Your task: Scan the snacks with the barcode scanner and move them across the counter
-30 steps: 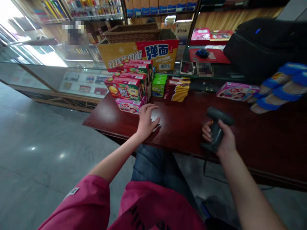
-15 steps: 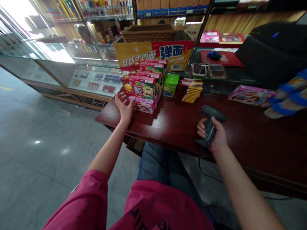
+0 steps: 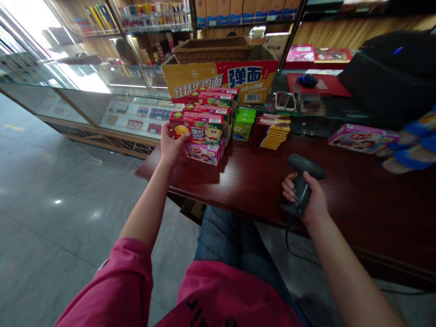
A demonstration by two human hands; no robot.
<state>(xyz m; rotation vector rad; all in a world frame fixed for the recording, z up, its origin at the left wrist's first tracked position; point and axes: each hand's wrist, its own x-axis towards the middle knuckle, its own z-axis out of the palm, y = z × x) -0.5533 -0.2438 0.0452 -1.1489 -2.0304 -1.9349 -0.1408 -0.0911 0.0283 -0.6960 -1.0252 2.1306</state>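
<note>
My left hand (image 3: 171, 144) grips the left end of a red snack box (image 3: 197, 128), thumb on its front face and fingers round the end. That box lies on top of a pink-purple box (image 3: 203, 154), and more red boxes are stacked right behind it. In my right hand (image 3: 311, 195) is a dark barcode scanner (image 3: 301, 184), held by its handle above the counter, its head pointing up and its cable hanging down. Green packets (image 3: 243, 125) and a stack of yellow and dark red packets (image 3: 270, 131) stand to the right of the boxes.
A yellow and red carton (image 3: 190, 81) with a wicker basket (image 3: 211, 51) stands behind the boxes on the dark wooden counter (image 3: 245, 181). Farther right lie a pink-purple box (image 3: 363, 137) and blue-banded containers (image 3: 408, 154). A mouse (image 3: 307, 81) rests on the glass shelf.
My left hand has closed on the end of the front red box, which now sits slightly farther left over the pink-purple box. My right hand still holds the scanner.
</note>
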